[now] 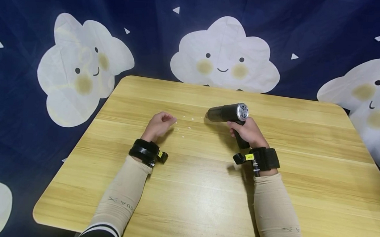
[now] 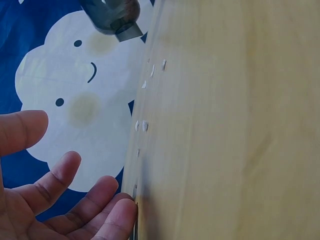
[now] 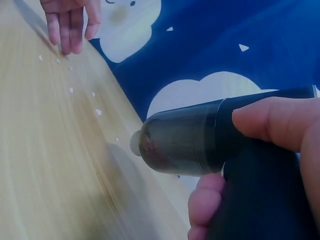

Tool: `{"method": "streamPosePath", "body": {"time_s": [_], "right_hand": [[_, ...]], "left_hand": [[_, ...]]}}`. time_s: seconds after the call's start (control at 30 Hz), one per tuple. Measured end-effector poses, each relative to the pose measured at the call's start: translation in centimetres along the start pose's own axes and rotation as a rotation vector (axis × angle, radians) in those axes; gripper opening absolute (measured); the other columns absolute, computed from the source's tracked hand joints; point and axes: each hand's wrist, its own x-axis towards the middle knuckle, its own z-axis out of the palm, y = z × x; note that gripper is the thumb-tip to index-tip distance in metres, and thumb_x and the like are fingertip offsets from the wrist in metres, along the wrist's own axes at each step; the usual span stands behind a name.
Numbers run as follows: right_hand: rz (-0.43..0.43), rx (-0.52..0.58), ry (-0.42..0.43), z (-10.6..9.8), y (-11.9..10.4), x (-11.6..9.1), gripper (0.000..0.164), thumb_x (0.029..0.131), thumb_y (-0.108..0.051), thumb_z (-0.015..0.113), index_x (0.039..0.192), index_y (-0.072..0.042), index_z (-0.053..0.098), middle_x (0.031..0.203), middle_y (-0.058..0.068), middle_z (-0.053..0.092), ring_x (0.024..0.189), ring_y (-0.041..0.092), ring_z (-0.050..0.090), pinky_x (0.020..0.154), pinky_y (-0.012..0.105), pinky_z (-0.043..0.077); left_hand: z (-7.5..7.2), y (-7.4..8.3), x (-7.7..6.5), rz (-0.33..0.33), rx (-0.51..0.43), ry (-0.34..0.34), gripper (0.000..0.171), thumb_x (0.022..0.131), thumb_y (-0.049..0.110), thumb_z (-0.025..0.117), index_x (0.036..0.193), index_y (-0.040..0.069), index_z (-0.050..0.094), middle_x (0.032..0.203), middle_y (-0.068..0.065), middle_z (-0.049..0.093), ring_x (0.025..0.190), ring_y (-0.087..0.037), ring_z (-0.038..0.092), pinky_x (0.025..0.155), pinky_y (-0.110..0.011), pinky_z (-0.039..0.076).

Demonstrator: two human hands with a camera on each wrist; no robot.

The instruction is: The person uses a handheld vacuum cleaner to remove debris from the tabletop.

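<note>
My right hand (image 1: 249, 132) grips the handle of a black, gun-shaped handheld vacuum cleaner (image 1: 224, 112). In the right wrist view its smoky see-through dust cup (image 3: 175, 140) ends in a short pale nozzle (image 3: 135, 143), held above the table and pointing left. Small white paper scraps (image 1: 189, 128) lie scattered on the table between the nozzle and my left hand (image 1: 159, 124). That hand holds nothing; its fingers are loosely bent beside the nearest scraps, with the fingertips low at the tabletop. In the left wrist view several scraps (image 2: 145, 125) show beyond the fingers.
A light wood-grain table (image 1: 198, 202) with rounded corners stretches under both arms. Behind it hangs a dark blue cloth (image 1: 153, 29) printed with smiling white clouds. Each wrist wears a black strap (image 1: 143, 151) with a small camera.
</note>
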Motion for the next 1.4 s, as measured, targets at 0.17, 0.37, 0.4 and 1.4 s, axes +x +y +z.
{"method": "streamPosePath", "body": {"time_s": [0.17, 0.37, 0.4, 1.4], "right_hand": [[0.02, 0.012, 0.006, 0.3, 0.2, 0.2, 0.046, 0.09, -0.023, 0.064, 0.128, -0.002, 0.047, 0.085, 0.015, 0.057, 0.066, 0.019, 0.059, 0.066, 0.034, 0.054], [0.002, 0.035, 0.025, 0.9, 0.1, 0.4, 0.048, 0.09, -0.024, 0.065, 0.129, -0.004, 0.048, 0.082, 0.013, 0.058, 0.065, 0.019, 0.059, 0.065, 0.035, 0.054], [0.001, 0.038, 0.028, 0.9, 0.1, 0.4, 0.047, 0.09, -0.024, 0.066, 0.129, -0.004, 0.048, 0.081, 0.012, 0.058, 0.064, 0.018, 0.058, 0.065, 0.035, 0.054], [0.042, 0.046, 0.017, 1.6, 0.4, 0.6, 0.048, 0.091, -0.033, 0.063, 0.127, -0.006, 0.047, 0.086, 0.015, 0.058, 0.068, 0.02, 0.059, 0.062, 0.03, 0.052]], "left_hand": [[0.0, -0.1, 0.0, -0.002, 0.008, -0.005, 0.038, 0.093, 0.039, 0.059, 0.116, 0.009, 0.056, 0.12, -0.011, 0.055, 0.112, -0.029, 0.049, 0.1, -0.048, 0.04], [0.0, 0.0, 0.1, -0.009, 0.009, 0.0, 0.036, 0.093, 0.038, 0.059, 0.116, 0.01, 0.057, 0.121, -0.01, 0.055, 0.112, -0.029, 0.049, 0.1, -0.049, 0.04], [0.0, 0.0, 0.1, -0.01, 0.009, 0.001, 0.036, 0.093, 0.038, 0.059, 0.115, 0.01, 0.057, 0.121, -0.01, 0.055, 0.112, -0.029, 0.049, 0.1, -0.049, 0.04], [0.0, 0.0, 0.0, -0.018, 0.027, -0.002, 0.038, 0.093, 0.041, 0.058, 0.116, 0.011, 0.056, 0.121, -0.01, 0.055, 0.112, -0.029, 0.049, 0.099, -0.048, 0.041]]}}
